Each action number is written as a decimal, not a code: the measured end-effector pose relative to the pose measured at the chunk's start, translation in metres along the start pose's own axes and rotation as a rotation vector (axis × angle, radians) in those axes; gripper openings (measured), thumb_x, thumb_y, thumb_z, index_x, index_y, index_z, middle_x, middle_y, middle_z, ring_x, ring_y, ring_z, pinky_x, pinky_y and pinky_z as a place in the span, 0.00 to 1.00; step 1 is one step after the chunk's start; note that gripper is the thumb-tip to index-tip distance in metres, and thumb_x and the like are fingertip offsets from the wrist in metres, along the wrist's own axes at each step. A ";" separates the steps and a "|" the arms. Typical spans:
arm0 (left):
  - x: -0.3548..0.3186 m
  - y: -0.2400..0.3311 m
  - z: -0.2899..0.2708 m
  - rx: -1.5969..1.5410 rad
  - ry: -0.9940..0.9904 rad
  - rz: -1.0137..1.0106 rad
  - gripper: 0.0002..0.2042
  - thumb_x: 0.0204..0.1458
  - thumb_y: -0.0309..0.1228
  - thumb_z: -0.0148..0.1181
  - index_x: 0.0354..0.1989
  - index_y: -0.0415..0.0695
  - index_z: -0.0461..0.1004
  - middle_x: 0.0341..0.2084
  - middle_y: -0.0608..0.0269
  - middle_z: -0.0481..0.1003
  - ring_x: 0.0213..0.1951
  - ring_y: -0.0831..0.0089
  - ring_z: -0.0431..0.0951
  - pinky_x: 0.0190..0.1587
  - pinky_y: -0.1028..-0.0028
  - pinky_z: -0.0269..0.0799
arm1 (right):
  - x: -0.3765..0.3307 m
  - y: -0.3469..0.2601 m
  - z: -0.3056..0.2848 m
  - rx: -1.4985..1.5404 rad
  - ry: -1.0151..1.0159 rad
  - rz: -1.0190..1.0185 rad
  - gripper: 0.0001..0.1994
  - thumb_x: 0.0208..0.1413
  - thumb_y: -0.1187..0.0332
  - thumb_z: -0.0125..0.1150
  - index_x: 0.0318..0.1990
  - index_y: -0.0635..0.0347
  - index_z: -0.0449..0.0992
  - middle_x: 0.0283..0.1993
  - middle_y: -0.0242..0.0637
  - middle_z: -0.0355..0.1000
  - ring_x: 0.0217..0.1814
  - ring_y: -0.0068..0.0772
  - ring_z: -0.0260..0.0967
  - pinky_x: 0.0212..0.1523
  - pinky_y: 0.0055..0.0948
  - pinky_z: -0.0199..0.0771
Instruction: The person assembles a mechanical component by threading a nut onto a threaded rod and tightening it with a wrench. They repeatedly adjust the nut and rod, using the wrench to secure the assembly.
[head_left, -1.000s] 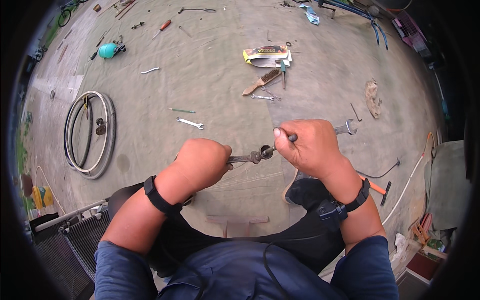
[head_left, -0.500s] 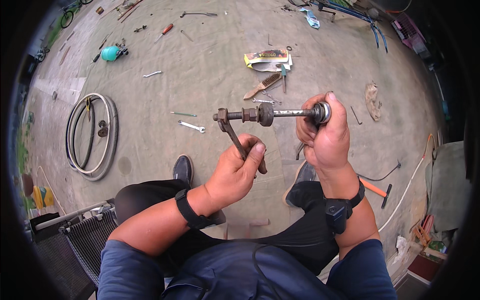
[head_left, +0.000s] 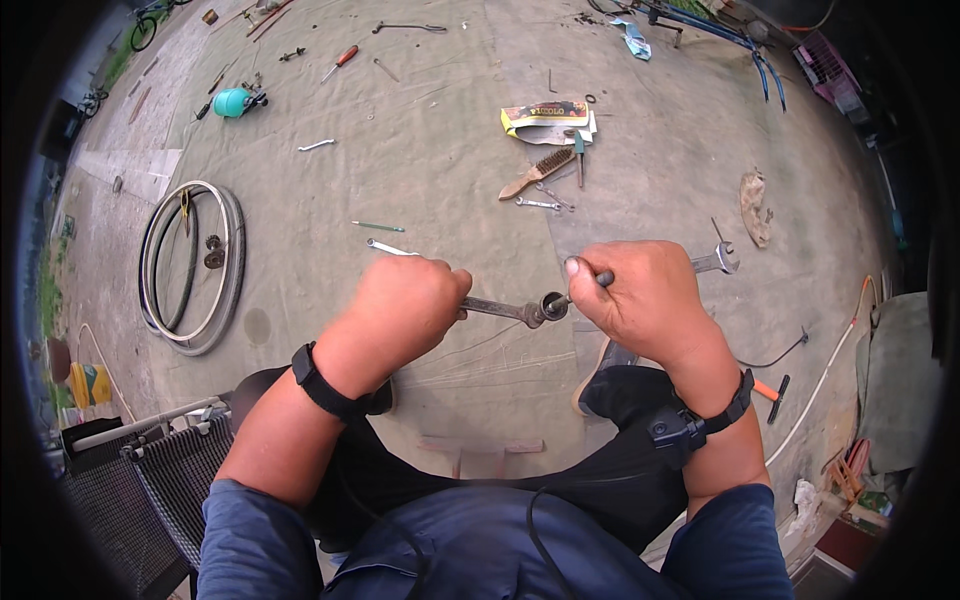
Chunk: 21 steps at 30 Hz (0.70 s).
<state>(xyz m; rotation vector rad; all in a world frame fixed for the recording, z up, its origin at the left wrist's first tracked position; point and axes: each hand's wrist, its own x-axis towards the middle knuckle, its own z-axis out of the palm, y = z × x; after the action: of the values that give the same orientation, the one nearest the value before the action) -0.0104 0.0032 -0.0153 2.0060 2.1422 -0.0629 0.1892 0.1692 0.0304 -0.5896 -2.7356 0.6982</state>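
My left hand [head_left: 405, 312] is closed in a fist round a rusty metal bar [head_left: 495, 307], held above the ground between my knees. The bar's thick right end meets a round, dark, hollow-looking metal part [head_left: 553, 305], seen nearly end-on. My right hand [head_left: 645, 300] is closed on the other side of that part. A short dark rod [head_left: 588, 288] runs from under its thumb down to the round part. From the outer side of the same hand juts the open jaw of a metal wrench [head_left: 716, 260]. The fingers hide most of what lies in this fist.
Beyond my hands lie a wire brush [head_left: 538, 174], small wrenches [head_left: 538, 204], a colourful package [head_left: 545, 120] and a red-handled screwdriver [head_left: 341, 62]. Bicycle rims and tyres [head_left: 150, 265] lie to the left, near a teal canister [head_left: 232, 102]. A mesh chair [head_left: 175, 480] stands at my lower left.
The long shaft with nuts, held sideways before, has turned and is now mostly out of sight. My left hand has moved left and turned knuckles up; my right hand has come lower, a wrench jaw now showing.
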 end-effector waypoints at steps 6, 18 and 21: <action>0.002 0.030 -0.012 -0.776 0.042 -0.397 0.12 0.64 0.35 0.59 0.36 0.36 0.73 0.25 0.58 0.78 0.26 0.65 0.81 0.29 0.63 0.75 | 0.011 0.023 0.006 0.013 0.443 0.032 0.16 0.64 0.62 0.55 0.26 0.61 0.72 0.20 0.40 0.65 0.19 0.43 0.62 0.23 0.38 0.63; 0.004 0.026 0.028 -0.725 0.324 0.249 0.05 0.52 0.27 0.63 0.36 0.43 0.76 0.36 0.61 0.76 0.43 0.57 0.76 0.45 0.62 0.73 | 0.010 -0.001 -0.010 1.119 -0.283 0.305 0.23 0.67 0.54 0.48 0.25 0.62 0.74 0.20 0.30 0.65 0.21 0.23 0.59 0.23 0.27 0.58; 0.008 -0.004 0.015 -0.206 0.329 0.187 0.04 0.50 0.28 0.65 0.31 0.44 0.76 0.33 0.64 0.76 0.44 0.60 0.77 0.44 0.62 0.73 | 0.006 0.000 -0.015 0.588 -0.308 0.181 0.19 0.63 0.57 0.55 0.24 0.62 0.76 0.21 0.34 0.70 0.20 0.32 0.64 0.24 0.33 0.64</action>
<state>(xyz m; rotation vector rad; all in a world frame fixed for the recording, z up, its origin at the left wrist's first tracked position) -0.0134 0.0084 -0.0316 2.2012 2.0214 0.5289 0.1890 0.1779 0.0442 -0.6257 -2.5429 1.6771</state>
